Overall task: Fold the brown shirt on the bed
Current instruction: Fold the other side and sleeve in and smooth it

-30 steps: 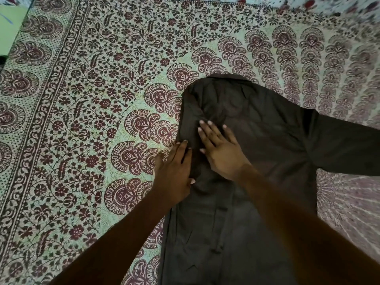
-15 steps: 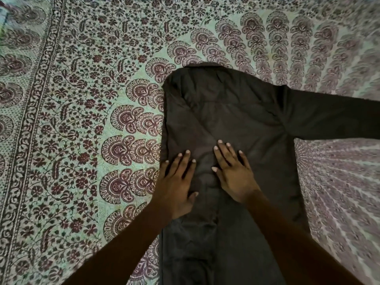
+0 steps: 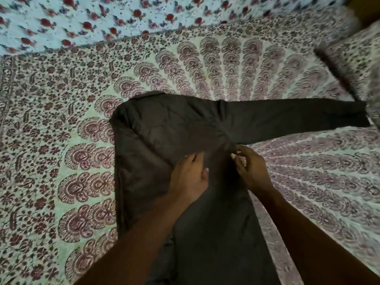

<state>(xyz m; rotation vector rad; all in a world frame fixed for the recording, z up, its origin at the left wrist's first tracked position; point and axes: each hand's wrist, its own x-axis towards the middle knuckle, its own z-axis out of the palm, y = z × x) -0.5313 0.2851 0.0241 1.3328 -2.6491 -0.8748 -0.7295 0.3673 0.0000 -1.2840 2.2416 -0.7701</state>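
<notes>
Lying spread on the bed's patterned bedspread (image 3: pixel 67 140), the brown shirt (image 3: pixel 164 132) had its left side already turned in over the body, so that edge ran straight, while the right sleeve (image 3: pixel 298 118) reached out flat toward the far right, its cuff near a pillow (image 3: pixel 353 64) in the same print. The left hand (image 3: pixel 190 177) rested on the middle of the shirt with fingers fairly straight, palm down, gripping nothing; that looked like a way to pin the cloth so the finished fold would not slip. The right hand (image 3: pixel 249 169) sat at the shirt's right edge just below the armpit, fingers curled and apparently pinching the cloth there, though motion blur left the grip itself uncertain. Holding that spot made sense as the hinge for the second side fold: with the body weighted down, the right side and its sleeve could be drawn across to match the left. By my reading the job was partly done, with the right sleeve and the bottom-to-top folds left. A second flowered cloth (image 3: pixel 82 17) lay beyond the bedspread's top edge.
</notes>
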